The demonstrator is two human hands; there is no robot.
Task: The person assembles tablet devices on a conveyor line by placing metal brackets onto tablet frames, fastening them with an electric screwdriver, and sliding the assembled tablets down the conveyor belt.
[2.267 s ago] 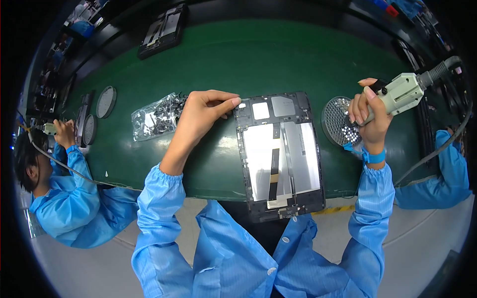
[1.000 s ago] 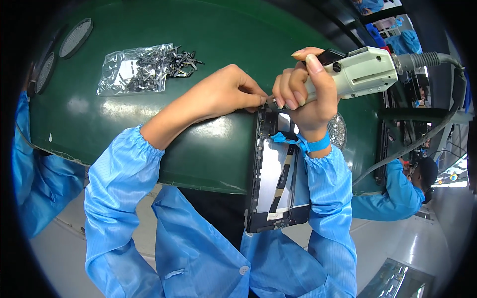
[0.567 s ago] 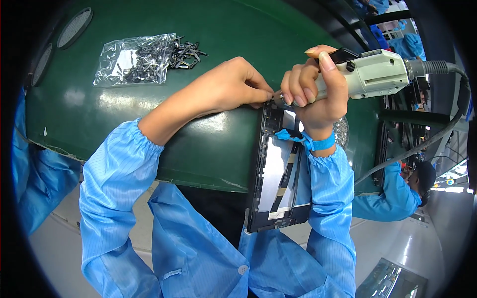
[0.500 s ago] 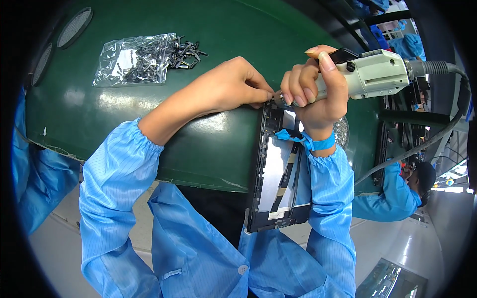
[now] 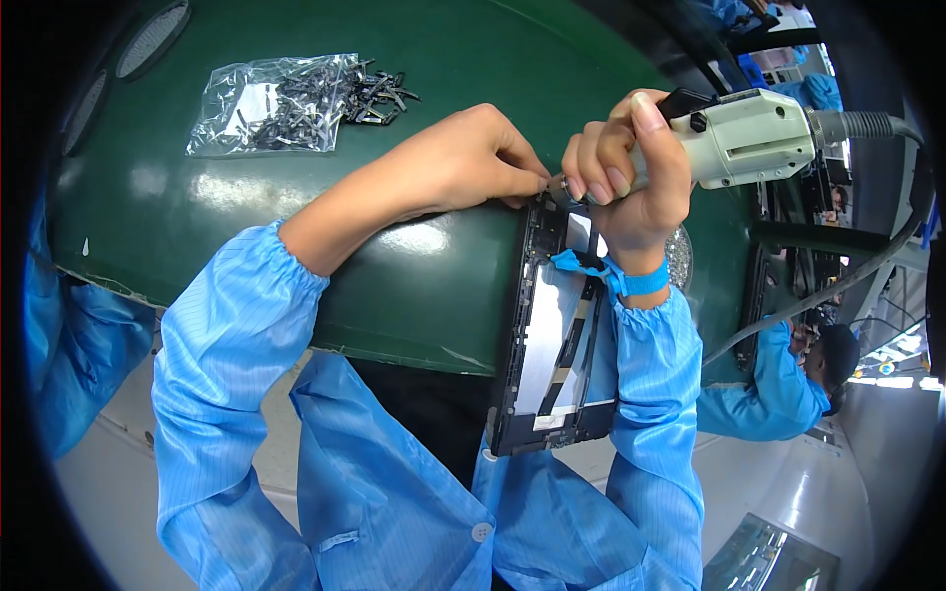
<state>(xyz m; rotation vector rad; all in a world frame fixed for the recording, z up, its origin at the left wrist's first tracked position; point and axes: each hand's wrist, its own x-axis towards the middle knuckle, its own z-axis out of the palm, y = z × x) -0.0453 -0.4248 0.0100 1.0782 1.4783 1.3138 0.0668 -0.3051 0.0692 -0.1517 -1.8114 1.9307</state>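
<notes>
My right hand [image 5: 636, 177] is wrapped round a pale corded electric screwdriver [image 5: 754, 138], its tip pointing left at the far end of a flat device, perhaps a tablet. That open device [image 5: 512, 335] has a black frame, a silvery panel and dark ribbon strips inside. It lies lengthwise, its near end sticking out past the table edge. My left hand [image 5: 483, 163] pinches its thumb and finger together at the device's far corner, right by the screwdriver's tip. What those fingertips hold, if anything, is hidden. A blue strap circles my right wrist.
A clear plastic bag [image 5: 222, 118] spills small black parts [image 5: 379, 96] on the green table [image 5: 424, 295]. A round dish of tiny shiny pieces [image 5: 679, 258] sits behind my right wrist. The screwdriver's grey cable [image 5: 857, 281] loops down at right. A co-worker's blue sleeve [image 5: 764, 399] is beyond.
Both hands and the screwdriver stay at the device's far end with barely any shift. The view has tilted slightly, so the bag appears a little higher.
</notes>
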